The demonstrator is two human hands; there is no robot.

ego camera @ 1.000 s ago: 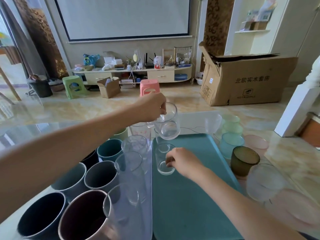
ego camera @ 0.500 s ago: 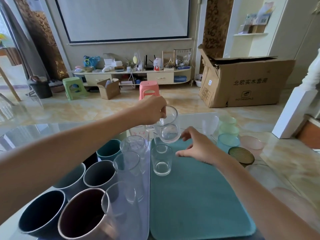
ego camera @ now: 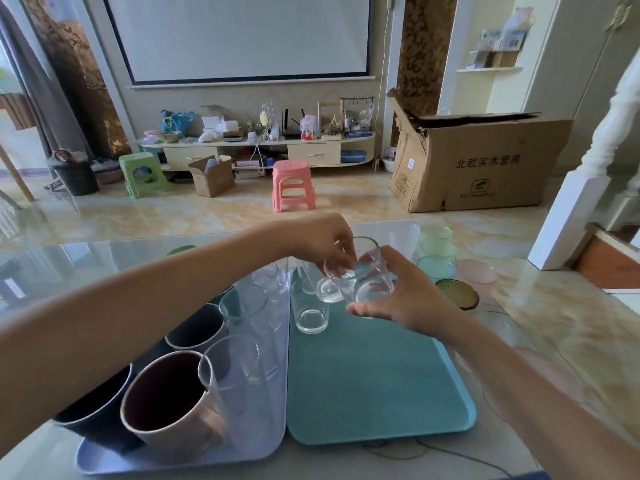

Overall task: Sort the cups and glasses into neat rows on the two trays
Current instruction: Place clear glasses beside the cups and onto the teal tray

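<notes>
The teal tray (ego camera: 377, 382) carries a short clear tumbler (ego camera: 310, 315) near its far left corner; most of its matte, round-cornered surface is bare. Above its far edge, the left hand (ego camera: 320, 242) pinches the rim of a clear glass (ego camera: 337, 284), tilted, while the right hand (ego camera: 405, 294) curls its fingers around another clear glass (ego camera: 372, 277) touching the first. The pale lilac tray (ego camera: 180, 459) beside it, edges touching, holds tall clear glasses (ego camera: 244, 351) along its right edge and smooth opaque cups to their left, including a pink cup (ego camera: 171, 407) at its near edge. Tinted plastic cups (ego camera: 437, 252) stand off the teal tray's far right corner on the glossy marbled tabletop (ego camera: 561, 327). Beyond are a pink stool (ego camera: 293, 185) and cardboard box (ego camera: 478, 161).
</notes>
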